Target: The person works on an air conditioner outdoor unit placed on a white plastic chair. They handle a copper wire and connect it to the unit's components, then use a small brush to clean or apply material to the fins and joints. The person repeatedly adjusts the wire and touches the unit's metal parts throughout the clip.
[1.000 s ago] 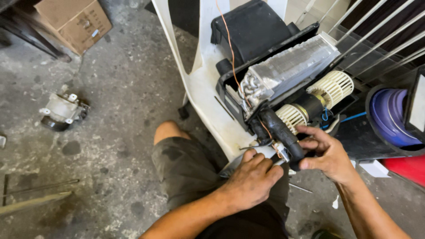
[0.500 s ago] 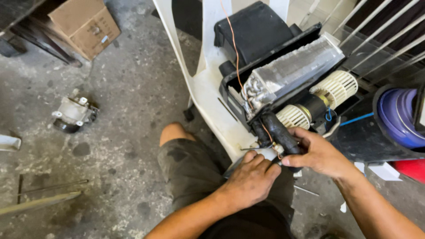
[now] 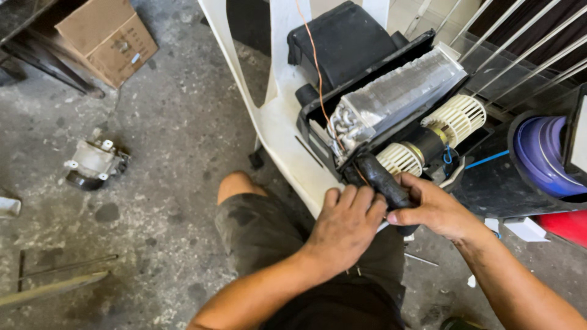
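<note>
The left hand [image 3: 343, 223] lies palm-down at about six o'clock of the picture, fingers curled over the near end of a black hose [image 3: 382, 183]; the right hand [image 3: 437, 208] sits just beside it at four o'clock, thumb and fingers closed around the same hose from the other side, so both hands grasp it; the hose runs up toward eleven o'clock from the hands and meets the corner of a black blower unit [image 3: 348, 46]; the unit rests tilted on a white plastic chair [image 3: 278, 122] and holds a silver finned coil [image 3: 397, 91] along its length; two cream fan wheels [image 3: 455, 116] stand at three o'clock of the coil, with a dark motor [image 3: 426, 143] between them; a thin orange wire [image 3: 313, 61] trails down over the unit toward the hose; the person's knee [image 3: 238, 183] shows at nine o'clock of the hands; on the concrete floor [image 3: 171, 122], well apart at nine o'clock, lies a grey metal part [image 3: 95, 164]; a cardboard box [image 3: 107, 36] stands at eleven o'clock; a purple tub [image 3: 544, 156] sits at three o'clock.
</note>
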